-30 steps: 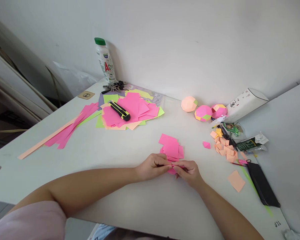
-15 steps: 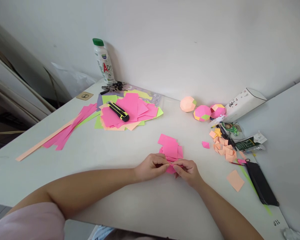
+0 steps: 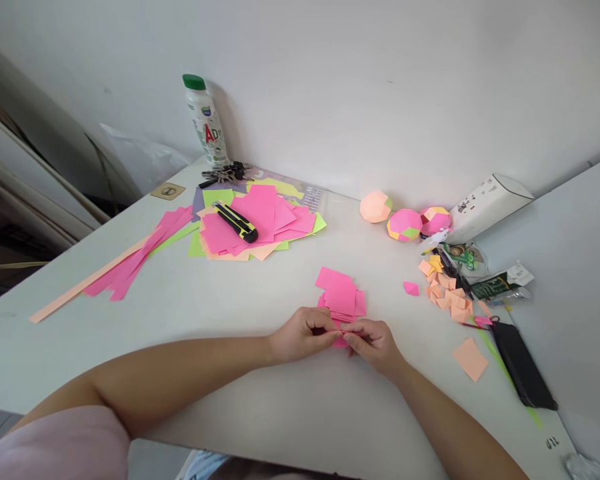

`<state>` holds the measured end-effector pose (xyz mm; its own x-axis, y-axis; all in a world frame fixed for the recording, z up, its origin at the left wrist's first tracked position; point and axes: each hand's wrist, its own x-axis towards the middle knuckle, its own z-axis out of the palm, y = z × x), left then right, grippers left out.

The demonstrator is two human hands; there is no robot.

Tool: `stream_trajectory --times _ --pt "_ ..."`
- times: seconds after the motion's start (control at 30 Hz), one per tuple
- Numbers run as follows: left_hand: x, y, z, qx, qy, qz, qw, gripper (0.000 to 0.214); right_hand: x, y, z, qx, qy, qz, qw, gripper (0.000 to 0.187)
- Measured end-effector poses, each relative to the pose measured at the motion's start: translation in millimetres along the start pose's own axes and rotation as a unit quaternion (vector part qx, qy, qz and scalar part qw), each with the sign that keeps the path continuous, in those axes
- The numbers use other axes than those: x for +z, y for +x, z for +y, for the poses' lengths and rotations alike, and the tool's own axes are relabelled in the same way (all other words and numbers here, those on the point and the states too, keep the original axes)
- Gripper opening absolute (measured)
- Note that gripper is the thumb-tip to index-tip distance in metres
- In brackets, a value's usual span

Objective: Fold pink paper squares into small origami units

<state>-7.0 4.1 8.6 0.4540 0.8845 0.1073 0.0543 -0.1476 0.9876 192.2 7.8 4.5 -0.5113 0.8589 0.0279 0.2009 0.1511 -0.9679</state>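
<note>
Between my two hands is a small piece of pink paper (image 3: pixel 340 343), pinched along its upper edge, partly hidden by the fingers. My left hand (image 3: pixel 303 335) grips its left side with thumb and forefinger. On the other side my right hand (image 3: pixel 375 343) pinches it the same way, the fingertips of both hands almost touching. Just beyond the fingers lies a loose stack of pink paper squares (image 3: pixel 341 297). A small folded pink piece (image 3: pixel 411 288) sits apart to the right.
A utility knife (image 3: pixel 236 222) rests on coloured paper sheets (image 3: pixel 275 223). Paper strips (image 3: pixel 135 263) lie left. Behind are a bottle (image 3: pixel 207 123), keys (image 3: pixel 226 175) and paper balls (image 3: pixel 404 225). Folded orange pieces (image 3: pixel 445 292), an orange square (image 3: pixel 471 360) and a black pouch (image 3: pixel 523 367) are right.
The fingertips have shifted slightly along the pink paper, my right thumb a little to the left. Both hands keep their pinch; the other objects stay in place.
</note>
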Motion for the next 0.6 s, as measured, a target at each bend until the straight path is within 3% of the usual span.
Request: stream_trajectory --times 0.2,0.6 --pt "-1.3 -0.3 1.4 -0.009 -0.025 0.001 1.0 0.022 -1.6 0.7 -0.4 0.026 0.033 0.004 0.999 0.018" --pt "0.4 0.2 0.9 -0.022 -0.001 -0.003 1.0 0.019 0.8 0.4 -1.3 0.009 0.0 -0.006 1.0 0.018"
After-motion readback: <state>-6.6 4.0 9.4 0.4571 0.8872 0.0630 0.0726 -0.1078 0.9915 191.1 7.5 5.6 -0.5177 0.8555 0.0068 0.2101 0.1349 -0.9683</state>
